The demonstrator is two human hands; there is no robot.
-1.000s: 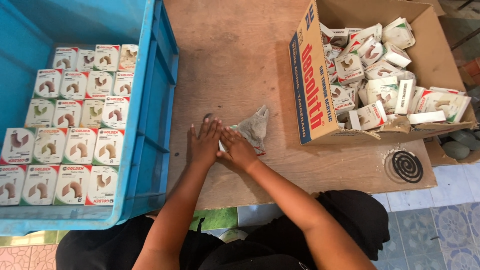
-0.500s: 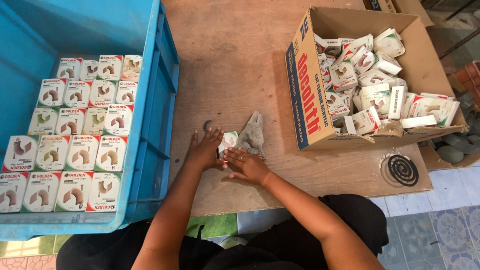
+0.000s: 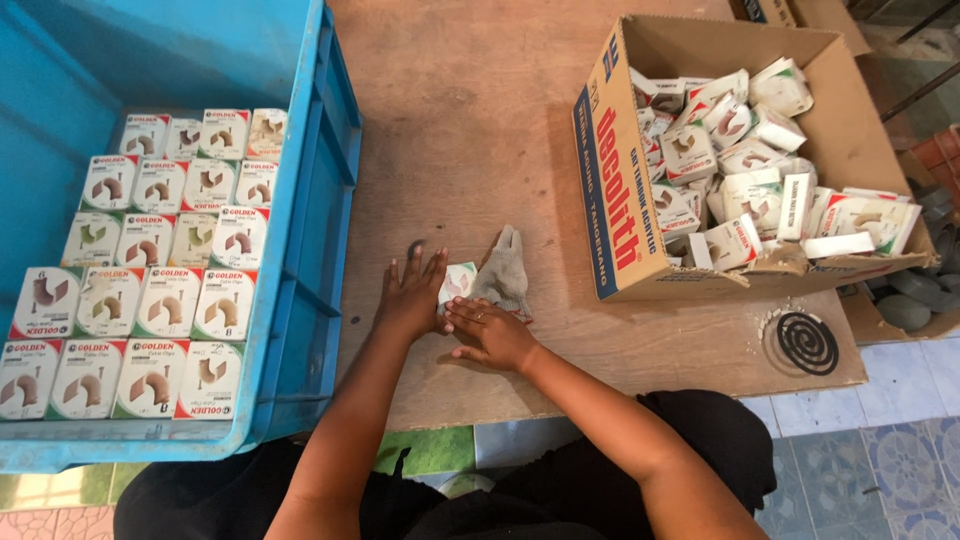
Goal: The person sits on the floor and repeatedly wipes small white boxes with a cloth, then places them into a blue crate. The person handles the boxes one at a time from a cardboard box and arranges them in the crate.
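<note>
Both hands met on a small white carton [image 3: 458, 283] lying flat on the plywood table [image 3: 470, 130], near its front edge, between the blue crate [image 3: 310, 250] and the open cardboard box [image 3: 610, 180]. Left hand [image 3: 410, 300] lay flat, fingers spread, its edge against the carton's left side; right hand [image 3: 492, 335] half curled, fingertips pinching the carton's near end. A grey rag [image 3: 503, 275] lay just beside, touching the carton's right side. Judged step: wiping or squaring the carton. Best done with the left hand pinning it flat while the right works, light pressure so the thin card does not crush, rag kept within reach. Carton's long axis seemed to run away from the person, tilted slightly right; which end led could not be told, hands hiding much of it. Packed cartons in crate stood face up in rows
</note>
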